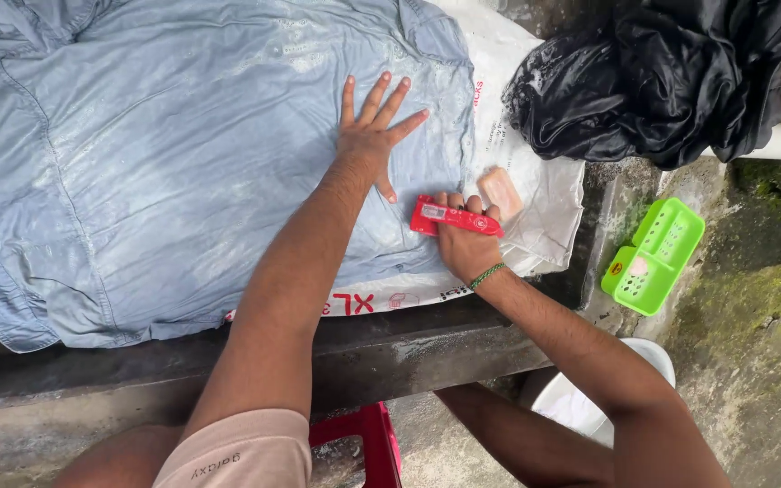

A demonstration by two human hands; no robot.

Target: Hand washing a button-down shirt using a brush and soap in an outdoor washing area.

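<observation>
White printed plastic sack (535, 194) w/ red lettering, spread flat under blue garment, right edge exposed.

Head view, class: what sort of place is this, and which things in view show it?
Probably an outdoor hand-washing spot for laundry. A wet, soapy blue shirt lies spread on a slab, a soap bar and green soap case sit nearby, and the ground is mossy.

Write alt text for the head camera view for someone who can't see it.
A left hand presses flat on a wet, soapy light-blue shirt while the right hand grips a red plastic scrub brush; a black wet cloth heap lies nearby.
</observation>
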